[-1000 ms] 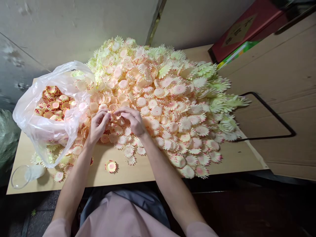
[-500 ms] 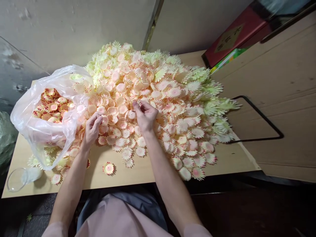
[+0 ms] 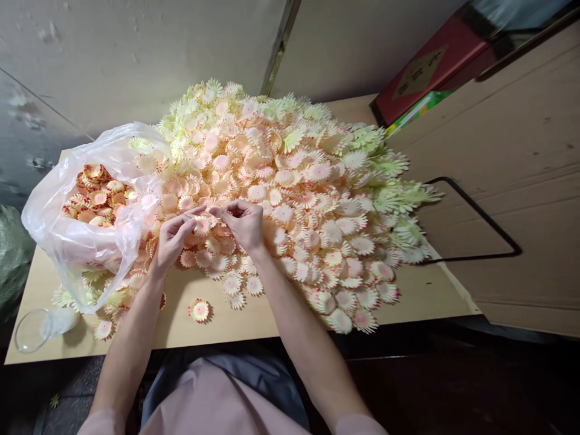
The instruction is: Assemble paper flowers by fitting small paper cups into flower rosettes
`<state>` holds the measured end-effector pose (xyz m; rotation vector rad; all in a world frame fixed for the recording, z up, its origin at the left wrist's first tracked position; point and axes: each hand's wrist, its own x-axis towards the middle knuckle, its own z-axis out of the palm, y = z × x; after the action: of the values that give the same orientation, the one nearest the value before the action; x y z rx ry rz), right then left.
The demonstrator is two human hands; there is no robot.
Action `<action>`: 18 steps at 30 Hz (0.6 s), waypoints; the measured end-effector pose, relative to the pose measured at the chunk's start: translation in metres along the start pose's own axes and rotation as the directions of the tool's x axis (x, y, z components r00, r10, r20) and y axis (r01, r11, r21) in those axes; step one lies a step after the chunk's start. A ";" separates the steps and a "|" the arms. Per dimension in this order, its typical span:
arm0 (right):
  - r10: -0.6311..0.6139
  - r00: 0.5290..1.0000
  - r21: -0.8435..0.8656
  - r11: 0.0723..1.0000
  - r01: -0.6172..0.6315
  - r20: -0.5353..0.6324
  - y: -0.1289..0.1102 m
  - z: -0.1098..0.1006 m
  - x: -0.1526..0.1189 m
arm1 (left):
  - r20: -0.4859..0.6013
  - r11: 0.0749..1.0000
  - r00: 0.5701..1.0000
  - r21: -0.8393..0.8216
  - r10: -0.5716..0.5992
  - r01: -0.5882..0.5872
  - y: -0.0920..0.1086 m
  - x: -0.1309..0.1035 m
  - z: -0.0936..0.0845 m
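Observation:
A large heap of pale pink, cream and green paper-like flowers (image 3: pixel 294 157) covers the middle of the table. Over its near left part, my left hand (image 3: pixel 174 235) pinches a pale flower piece (image 3: pixel 202 225) between thumb and fingers. My right hand (image 3: pixel 244 222) is closed just to the right, its fingertips close to those of my left hand; whatever it pinches is too small to make out. A single yellow-and-red flower (image 3: pixel 200 310) lies near the front edge, below the hands.
An open plastic bag (image 3: pixel 58 214) on the left holds red-and-yellow flower pieces (image 3: pixel 97 198). A clear cup (image 3: pixel 34 331) lies at the table's front left corner. Cardboard (image 3: pixel 507 181) with a black handle stands at the right, a red box (image 3: pixel 426 66) behind it.
My right hand has moved left and slightly nearer, bringing its fingertips close to my left hand. My left hand's fingers now reach further right, with a flower piece at them.

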<state>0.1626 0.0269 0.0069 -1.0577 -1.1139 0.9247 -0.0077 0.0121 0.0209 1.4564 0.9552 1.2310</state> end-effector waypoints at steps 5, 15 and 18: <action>-0.065 0.996 -0.069 0.995 0.069 0.063 0.004 0.003 -0.003 | 0.041 0.997 0.996 -0.012 -0.076 0.076 -0.001 -0.003 0.000; -0.165 0.942 -0.280 0.957 0.081 -0.291 -0.007 -0.003 0.001 | -0.072 0.991 0.990 -0.060 -0.121 0.117 -0.002 -0.004 0.003; -0.220 0.884 -0.362 0.930 0.062 -0.414 -0.008 -0.011 0.005 | -0.150 0.989 0.981 -0.097 -0.125 0.111 -0.003 -0.002 0.001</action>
<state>0.1747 0.0276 0.0147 -1.3678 -0.9579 0.3388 -0.0068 0.0103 0.0172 1.2303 1.0634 1.2969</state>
